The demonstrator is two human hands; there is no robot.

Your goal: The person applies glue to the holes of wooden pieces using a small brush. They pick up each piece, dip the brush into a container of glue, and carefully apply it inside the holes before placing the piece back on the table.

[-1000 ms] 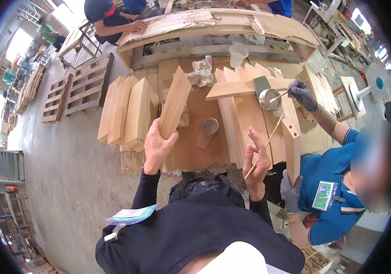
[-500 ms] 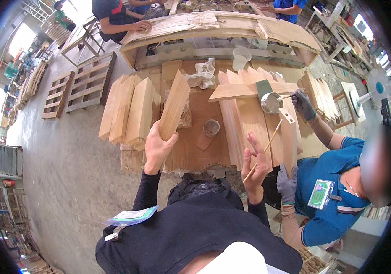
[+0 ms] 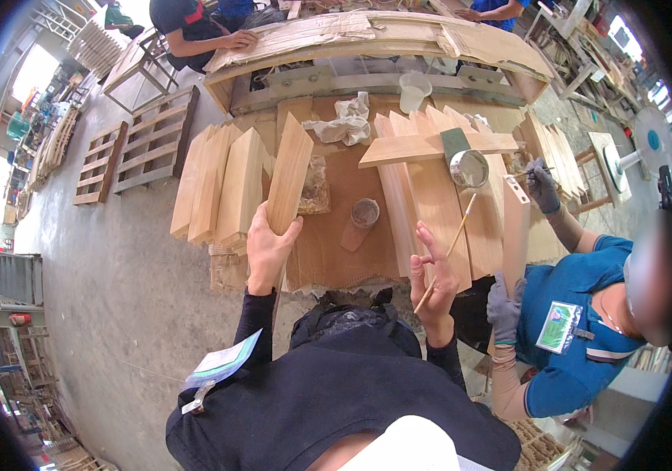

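Observation:
My left hand [image 3: 271, 247] is closed around the lower end of a pale wooden board [image 3: 291, 169] with an angled tip, standing it beside several similar boards [image 3: 234, 188]. In my right hand [image 3: 435, 282] is a thin wooden brush [image 3: 451, 245], gripped between the fingers, its pale tip pointing up and away. Between my hands a cup [image 3: 365, 212] of greyish paste rests on a brown cardboard-covered table [image 3: 320, 259]. To the right, a white pot [image 3: 469, 169] of pale paste sits by a board [image 3: 406, 149] laid across more boards [image 3: 438, 208].
At the right a co-worker's gloved hands [image 3: 506, 310] hold a board [image 3: 515, 231] with holes in its end and a thin brush. A white cloth [image 3: 344, 119] and a translucent container [image 3: 414, 90] lie at the back. Beyond stands a long wooden bench [image 3: 296, 47]; pallets [image 3: 155, 141] are on the left.
The board in my left hand has shifted slightly left and stands more upright. My right hand has moved a little down and left. The co-worker's brush has left the pot, and their board has moved right.

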